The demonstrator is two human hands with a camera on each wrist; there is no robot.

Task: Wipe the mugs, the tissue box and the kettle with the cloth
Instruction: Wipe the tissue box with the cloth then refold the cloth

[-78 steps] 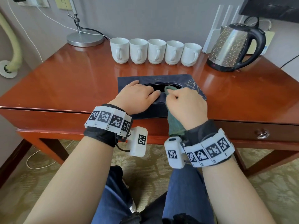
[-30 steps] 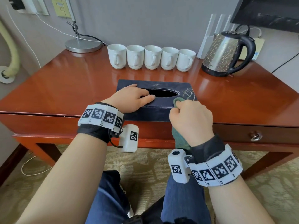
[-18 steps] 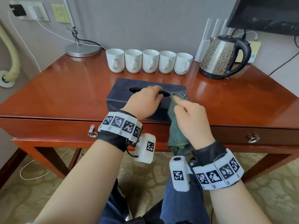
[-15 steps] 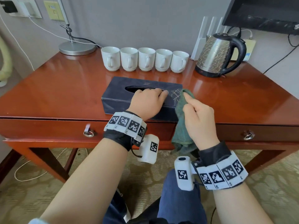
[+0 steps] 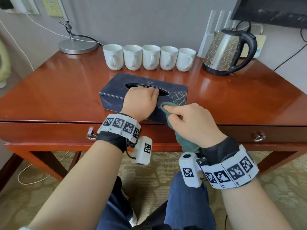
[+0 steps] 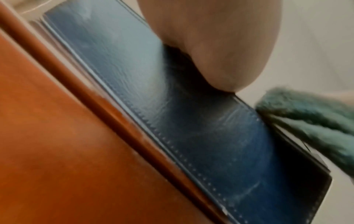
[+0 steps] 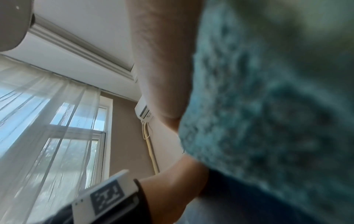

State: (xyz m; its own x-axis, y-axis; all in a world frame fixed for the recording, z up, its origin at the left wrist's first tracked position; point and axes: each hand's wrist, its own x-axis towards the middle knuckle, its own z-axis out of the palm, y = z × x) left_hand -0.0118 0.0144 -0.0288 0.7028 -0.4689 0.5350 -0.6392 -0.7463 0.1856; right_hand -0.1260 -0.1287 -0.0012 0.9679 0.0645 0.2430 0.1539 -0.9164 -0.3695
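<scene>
A dark blue tissue box [image 5: 114, 92] lies at a slant on the red-brown desk [image 5: 58, 90]. My left hand [image 5: 142, 98] rests on top of it, fingers hooked over the edge of its slot. In the left wrist view the left hand [image 6: 220, 45] bears on the tissue box's [image 6: 191, 128] upper edge. My right hand [image 5: 191, 120] grips a green cloth [image 5: 167, 107] and presses it against the box's near top edge, just right of the left hand; the rest hangs below the desk. The cloth [image 7: 268, 106] fills the right wrist view. Several white mugs [image 5: 149, 57] stand in a row behind, a steel kettle [image 5: 222, 52] to their right.
A lamp base [image 5: 78, 46] sits at the back left, with cables along the wall. A white router [image 5: 214, 30] and a dark screen [image 5: 272, 10] are behind the kettle. Drawer rings [image 5: 91, 136] [image 5: 259, 137] hang on the desk front.
The box was turned to a slant and shifted left under my left hand. My right hand carried the cloth from the box's right end to its near top edge.
</scene>
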